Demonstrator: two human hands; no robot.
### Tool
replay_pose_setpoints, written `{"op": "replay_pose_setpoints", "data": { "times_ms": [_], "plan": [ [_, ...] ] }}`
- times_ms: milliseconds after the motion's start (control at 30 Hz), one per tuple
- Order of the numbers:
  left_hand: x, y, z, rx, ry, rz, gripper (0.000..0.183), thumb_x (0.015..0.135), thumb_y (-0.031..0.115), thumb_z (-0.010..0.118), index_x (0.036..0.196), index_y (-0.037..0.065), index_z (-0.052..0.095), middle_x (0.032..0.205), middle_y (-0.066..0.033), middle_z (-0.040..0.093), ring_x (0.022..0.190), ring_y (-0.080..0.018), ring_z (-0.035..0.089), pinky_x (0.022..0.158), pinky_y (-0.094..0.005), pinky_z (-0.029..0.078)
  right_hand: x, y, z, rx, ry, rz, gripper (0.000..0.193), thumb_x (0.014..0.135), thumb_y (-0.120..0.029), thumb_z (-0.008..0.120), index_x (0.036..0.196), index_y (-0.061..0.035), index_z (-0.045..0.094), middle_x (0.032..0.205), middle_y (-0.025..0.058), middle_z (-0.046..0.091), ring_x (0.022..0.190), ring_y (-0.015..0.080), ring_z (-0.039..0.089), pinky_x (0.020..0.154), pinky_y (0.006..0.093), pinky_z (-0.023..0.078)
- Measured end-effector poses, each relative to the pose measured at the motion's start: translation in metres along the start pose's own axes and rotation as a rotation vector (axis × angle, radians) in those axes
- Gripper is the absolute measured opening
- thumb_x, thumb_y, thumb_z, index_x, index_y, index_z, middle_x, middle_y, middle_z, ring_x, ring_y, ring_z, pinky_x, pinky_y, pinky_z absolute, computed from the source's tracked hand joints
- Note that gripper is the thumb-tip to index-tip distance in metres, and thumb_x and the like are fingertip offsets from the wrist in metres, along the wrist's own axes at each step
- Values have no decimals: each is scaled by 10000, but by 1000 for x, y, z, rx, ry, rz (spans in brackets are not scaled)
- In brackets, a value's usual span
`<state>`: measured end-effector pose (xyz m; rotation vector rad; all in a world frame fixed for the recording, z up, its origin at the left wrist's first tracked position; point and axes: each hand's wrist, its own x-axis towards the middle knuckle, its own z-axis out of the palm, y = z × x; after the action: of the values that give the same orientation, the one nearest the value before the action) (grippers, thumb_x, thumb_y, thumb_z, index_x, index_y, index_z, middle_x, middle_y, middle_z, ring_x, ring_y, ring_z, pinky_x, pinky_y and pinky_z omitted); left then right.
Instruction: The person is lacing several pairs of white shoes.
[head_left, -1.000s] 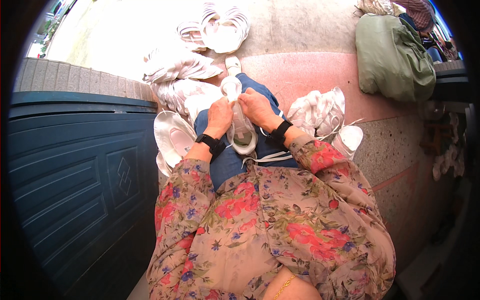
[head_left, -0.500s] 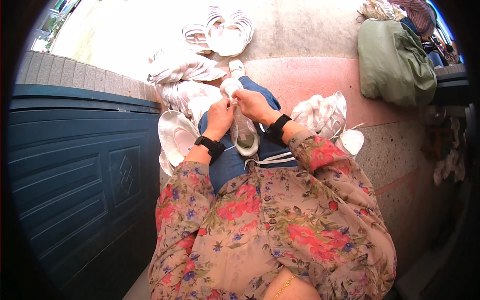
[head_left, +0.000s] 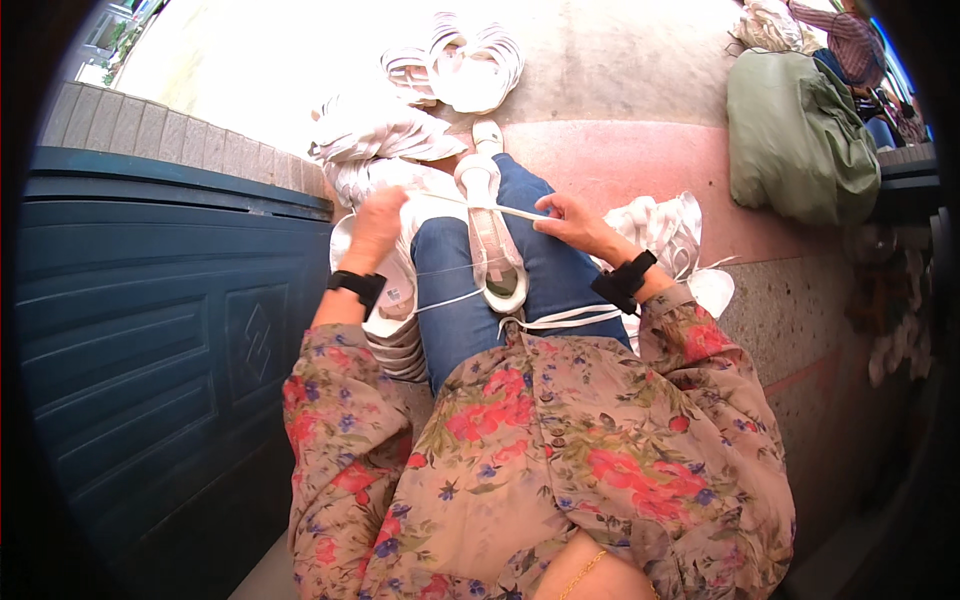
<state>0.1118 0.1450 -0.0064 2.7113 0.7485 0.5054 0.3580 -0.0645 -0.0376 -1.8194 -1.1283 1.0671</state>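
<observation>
Mid-frame, we see left hand (head_left: 376, 230) and right hand (head_left: 578, 224) now farther apart, fingers pinching white shoelace (head_left: 519, 211), apparently tightening it across sneaker (head_left: 490, 245).

R hand (head_left: 572, 222): room fwd over pink flr (head_left: 630, 158); blue panel (head_left: 130, 300) blocks L.

pale shoe (head_left: 491, 243) lengthwise between jeaned legs (head_left: 445, 285), white lace (head_left: 517, 211) taut crosswise
</observation>
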Motion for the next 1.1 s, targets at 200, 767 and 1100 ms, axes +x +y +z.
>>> {"op": "replay_pose_setpoints", "data": {
  "times_ms": [200, 767, 1100],
  "plan": [
    [-58, -118, -116, 94, 622, -611, 130, 848, 125, 478, 809, 14, 535, 724, -116, 569, 652, -254, 563, 565, -363, 448, -27, -28, -29, 69, -80, 9, 263, 776, -218, 626, 955, -26, 602, 668, -6, 527, 585, 75, 486, 511, 217, 379],
    [-170, -170, -269, -1176, 1015, -1035, 79, 870, 64, 476, 795, 85, 469, 567, 30, 307, 437, -67, 267, 405, -230, 235, -185, -13, -302, 1439, 840, -605, 232, 873, 6, 435, 1099, 52, 465, 887, 88, 547, 777, 162, 520, 756, 267, 451],
    [-19, 52, -53, -1052, -229, -875, 176, 797, 75, 583, 945, -13, 543, 818, -71, 607, 687, -127, 596, 601, -229, 483, -31, 1, -84, -150, 430, -501, 85, 765, -45, 581, 836, -28, 624, 755, 78, 588, 699, 205, 549, 679, 294, 437]
  ]
}}
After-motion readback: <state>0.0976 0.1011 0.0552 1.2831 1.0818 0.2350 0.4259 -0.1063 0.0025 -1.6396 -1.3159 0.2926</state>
